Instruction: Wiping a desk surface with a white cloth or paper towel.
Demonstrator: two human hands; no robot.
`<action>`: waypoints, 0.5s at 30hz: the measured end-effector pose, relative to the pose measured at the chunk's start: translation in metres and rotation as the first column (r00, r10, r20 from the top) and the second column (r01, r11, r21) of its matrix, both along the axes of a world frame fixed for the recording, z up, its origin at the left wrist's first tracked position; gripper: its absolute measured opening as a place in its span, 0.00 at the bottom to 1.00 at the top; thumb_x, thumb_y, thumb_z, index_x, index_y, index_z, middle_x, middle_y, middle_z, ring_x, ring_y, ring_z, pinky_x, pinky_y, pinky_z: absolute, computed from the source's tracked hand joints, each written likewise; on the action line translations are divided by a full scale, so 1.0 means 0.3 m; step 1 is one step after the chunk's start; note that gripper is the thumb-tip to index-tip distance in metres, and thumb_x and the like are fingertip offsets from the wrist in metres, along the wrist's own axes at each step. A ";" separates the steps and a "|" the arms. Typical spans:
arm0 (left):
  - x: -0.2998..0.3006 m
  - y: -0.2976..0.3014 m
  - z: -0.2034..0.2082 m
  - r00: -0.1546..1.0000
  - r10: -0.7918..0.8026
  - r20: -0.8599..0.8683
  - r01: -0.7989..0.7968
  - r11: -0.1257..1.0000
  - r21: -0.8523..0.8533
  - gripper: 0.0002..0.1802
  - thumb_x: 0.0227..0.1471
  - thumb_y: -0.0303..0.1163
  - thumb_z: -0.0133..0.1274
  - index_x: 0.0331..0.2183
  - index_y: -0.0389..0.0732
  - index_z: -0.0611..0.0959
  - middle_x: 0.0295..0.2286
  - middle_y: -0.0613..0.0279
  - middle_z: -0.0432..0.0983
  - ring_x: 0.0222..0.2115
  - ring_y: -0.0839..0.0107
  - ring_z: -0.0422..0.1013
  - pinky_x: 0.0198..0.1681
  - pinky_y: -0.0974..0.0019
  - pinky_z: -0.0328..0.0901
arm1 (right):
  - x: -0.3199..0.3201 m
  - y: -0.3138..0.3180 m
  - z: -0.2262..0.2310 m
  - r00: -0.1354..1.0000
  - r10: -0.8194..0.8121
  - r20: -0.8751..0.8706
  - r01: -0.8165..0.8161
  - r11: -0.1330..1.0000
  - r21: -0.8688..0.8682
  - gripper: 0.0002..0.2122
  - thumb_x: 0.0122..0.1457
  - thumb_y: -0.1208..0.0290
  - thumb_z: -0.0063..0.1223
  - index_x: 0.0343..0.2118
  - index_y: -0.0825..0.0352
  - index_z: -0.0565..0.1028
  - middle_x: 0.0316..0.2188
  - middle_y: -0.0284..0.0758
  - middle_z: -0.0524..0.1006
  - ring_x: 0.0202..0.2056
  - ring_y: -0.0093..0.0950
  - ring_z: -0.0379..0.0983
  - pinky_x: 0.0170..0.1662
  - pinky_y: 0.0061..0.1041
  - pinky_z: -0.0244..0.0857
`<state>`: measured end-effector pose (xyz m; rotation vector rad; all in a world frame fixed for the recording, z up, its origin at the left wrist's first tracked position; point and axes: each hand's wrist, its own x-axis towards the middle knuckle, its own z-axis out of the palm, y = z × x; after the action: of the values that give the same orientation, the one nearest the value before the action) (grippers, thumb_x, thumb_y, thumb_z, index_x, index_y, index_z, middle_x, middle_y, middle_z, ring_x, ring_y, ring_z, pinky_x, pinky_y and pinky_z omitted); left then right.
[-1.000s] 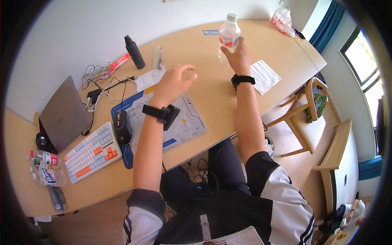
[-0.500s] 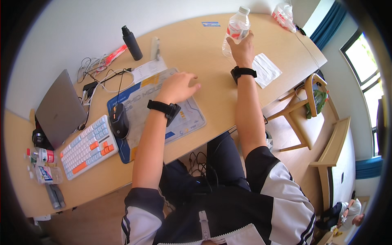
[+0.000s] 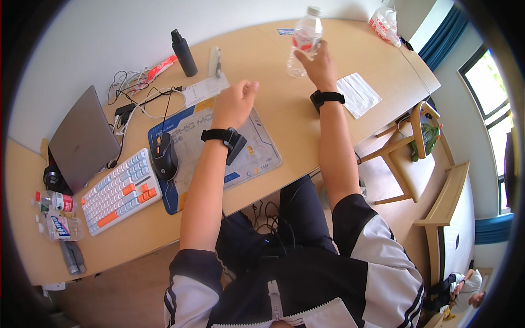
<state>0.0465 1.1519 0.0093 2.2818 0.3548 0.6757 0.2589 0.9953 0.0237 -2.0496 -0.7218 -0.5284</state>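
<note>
My right hand [image 3: 320,66] is wrapped around a clear plastic bottle [image 3: 307,39] with a red-and-white label and a clear cap. It is upright at the desk's far side; whether its base rests on the desk I cannot tell. Over the upper part of the grey, blue and yellow desk mat [image 3: 249,147] hovers my left hand [image 3: 235,104], its fingers curled in and nothing visible in them. Both wrists carry black bands. A black mouse [image 3: 164,157] lies on the mat, left of my left forearm.
A white keyboard [image 3: 123,191] with orange keys, a grey laptop [image 3: 85,139] and small bottles [image 3: 64,227] occupy the left side. A dark spray bottle [image 3: 184,53] stands near the wall. Right of my hand lies a white tissue [image 3: 358,94]; a plastic bag [image 3: 385,26] sits behind, and a wooden chair [image 3: 402,158] beyond the desk.
The bottle has moved left with my right hand around it. My left hand has drawn its fingers together from a spread pose and shifted slightly away from me.
</note>
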 end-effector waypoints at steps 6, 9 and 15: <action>-0.014 -0.012 0.040 0.984 0.133 0.115 -0.134 0.991 -0.002 0.24 0.61 0.48 0.48 0.29 0.37 0.83 0.25 0.51 0.81 0.27 0.52 0.78 0.31 0.56 0.70 | 0.030 -0.031 -0.005 0.994 -0.105 -0.016 0.105 0.994 0.040 0.34 0.51 0.52 0.68 0.53 0.71 0.67 0.44 0.50 0.79 0.46 0.47 0.77 0.48 0.40 0.70; -0.025 -0.035 0.058 0.967 0.108 0.231 -0.101 0.994 -0.042 0.23 0.62 0.46 0.47 0.27 0.36 0.83 0.22 0.53 0.81 0.24 0.56 0.79 0.29 0.58 0.70 | -0.011 0.015 0.007 0.991 0.122 -0.060 -0.126 0.990 -0.062 0.35 0.52 0.52 0.68 0.55 0.71 0.66 0.45 0.48 0.79 0.46 0.42 0.78 0.48 0.38 0.71; -0.047 -0.094 0.099 0.856 -0.003 0.518 0.137 0.965 -0.221 0.24 0.66 0.39 0.43 0.24 0.34 0.81 0.19 0.59 0.79 0.21 0.69 0.78 0.27 0.68 0.68 | -0.061 0.047 0.016 0.924 0.380 -0.048 -0.382 0.924 -0.019 0.34 0.52 0.53 0.68 0.55 0.70 0.66 0.46 0.47 0.79 0.47 0.41 0.78 0.48 0.38 0.71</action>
<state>0.0324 1.1236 0.0390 1.7765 0.0877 1.1003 0.2405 1.0093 0.0284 -1.8729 -1.0766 -0.2495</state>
